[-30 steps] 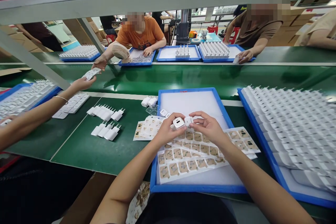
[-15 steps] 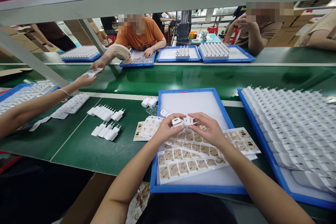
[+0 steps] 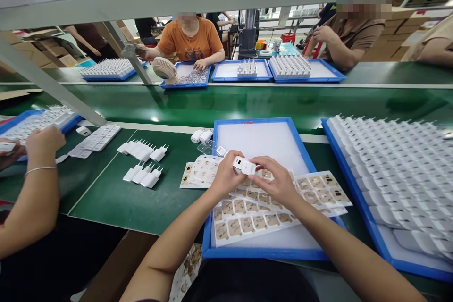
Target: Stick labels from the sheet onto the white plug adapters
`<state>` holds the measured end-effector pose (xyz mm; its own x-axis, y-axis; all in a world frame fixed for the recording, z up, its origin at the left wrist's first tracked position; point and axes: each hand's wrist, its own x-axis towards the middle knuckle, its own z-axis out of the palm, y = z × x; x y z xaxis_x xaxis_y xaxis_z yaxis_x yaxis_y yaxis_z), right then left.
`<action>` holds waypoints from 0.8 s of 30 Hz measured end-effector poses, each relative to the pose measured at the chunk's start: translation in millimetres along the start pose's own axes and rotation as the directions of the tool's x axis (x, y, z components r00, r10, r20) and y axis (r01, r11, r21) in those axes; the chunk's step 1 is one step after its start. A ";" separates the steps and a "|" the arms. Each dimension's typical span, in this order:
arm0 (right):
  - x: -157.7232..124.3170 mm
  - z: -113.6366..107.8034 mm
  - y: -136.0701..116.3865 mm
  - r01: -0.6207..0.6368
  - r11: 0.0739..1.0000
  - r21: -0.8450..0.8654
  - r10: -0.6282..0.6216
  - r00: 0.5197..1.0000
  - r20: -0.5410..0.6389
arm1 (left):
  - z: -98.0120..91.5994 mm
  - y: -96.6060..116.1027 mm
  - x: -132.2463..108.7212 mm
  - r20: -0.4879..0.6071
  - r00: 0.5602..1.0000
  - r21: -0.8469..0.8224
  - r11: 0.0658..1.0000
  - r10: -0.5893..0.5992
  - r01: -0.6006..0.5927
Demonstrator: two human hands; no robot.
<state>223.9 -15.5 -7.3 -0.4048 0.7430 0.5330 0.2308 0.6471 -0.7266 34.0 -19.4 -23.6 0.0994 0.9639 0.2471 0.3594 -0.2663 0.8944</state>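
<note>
My left hand [image 3: 226, 175] and my right hand [image 3: 278, 180] meet over a blue-rimmed white tray [image 3: 264, 127]. Between them they grip a small white charger plug [image 3: 243, 166]; the left fingers wrap its near end, the right fingertips pinch the other end. Under the hands lie sheets of tan stickers [image 3: 255, 214] spread across the tray. More sticker sheets [image 3: 198, 172] rest on the green mat to the left.
Two rows of white plugs [image 3: 143, 163] lie on the green mat at left. A large blue tray packed with white chargers [image 3: 399, 170] stands at right. A co-worker's hand [image 3: 44, 144] is at far left. Across the green conveyor [image 3: 247, 101] other people sit at blue trays.
My hands have closed together on the plug and turned it. The co-worker at left has drawn an arm back from the conveyor to the left tray. The person opposite has pulled a hand back.
</note>
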 end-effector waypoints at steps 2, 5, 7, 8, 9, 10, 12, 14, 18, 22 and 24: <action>-1.8 4.6 -1.0 -0.018 1.000 0.005 0.018 1.000 -0.021 | -0.4 0.3 -1.5 0.032 0.999 -0.002 1.000 0.029 -0.029; -1.6 4.7 -1.2 -0.051 0.998 0.021 0.052 0.997 -0.056 | -2.7 3.3 -3.9 0.119 0.990 -0.023 0.997 0.077 -0.075; 0.2 1.1 -0.7 -0.058 0.998 0.039 0.061 0.995 -0.073 | -4.3 5.6 -4.2 0.148 0.984 -0.028 0.995 0.098 -0.095; 1.3 -1.3 -0.3 -0.054 0.997 0.046 0.058 0.995 -0.076 | -4.9 6.3 -3.7 0.149 0.981 -0.027 0.992 0.123 -0.120; 2.5 -3.8 0.0 -0.047 0.998 0.048 0.051 0.996 -0.076 | -5.4 6.5 -2.8 0.138 0.978 -0.022 0.988 0.156 -0.155; 3.6 -6.3 0.3 -0.035 0.998 0.047 0.039 0.997 -0.074 | -5.8 6.5 -1.7 0.117 0.975 -0.014 0.982 0.189 -0.189; 5.3 -10.4 0.7 -0.011 0.999 0.033 0.013 0.998 -0.054 | -6.3 5.6 0.9 0.070 0.970 0.007 0.972 0.235 -0.236; 6.1 -13.1 0.7 0.009 1.000 0.016 -0.009 1.000 -0.021 | -6.5 4.9 3.0 0.035 0.968 0.025 0.968 0.249 -0.250; 6.2 -14.9 1.0 0.020 1.000 -0.001 -0.020 1.000 0.007 | -6.5 5.1 4.0 0.022 0.965 0.031 0.965 0.262 -0.262; 5.3 -15.5 3.1 0.031 0.999 -0.014 -0.030 0.999 0.026 | -6.0 5.0 2.5 0.018 0.972 0.035 0.971 0.236 -0.237; 4.8 -15.7 4.3 0.035 0.999 -0.022 -0.034 0.999 0.035 | -5.9 4.6 2.0 0.017 0.974 0.037 0.973 0.227 -0.227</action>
<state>236.8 -6.4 -1.1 -0.4430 0.7141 0.5420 0.2358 0.6761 -0.6981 30.4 -18.8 -16.8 0.1946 0.8782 0.4369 0.3614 -0.4782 0.8004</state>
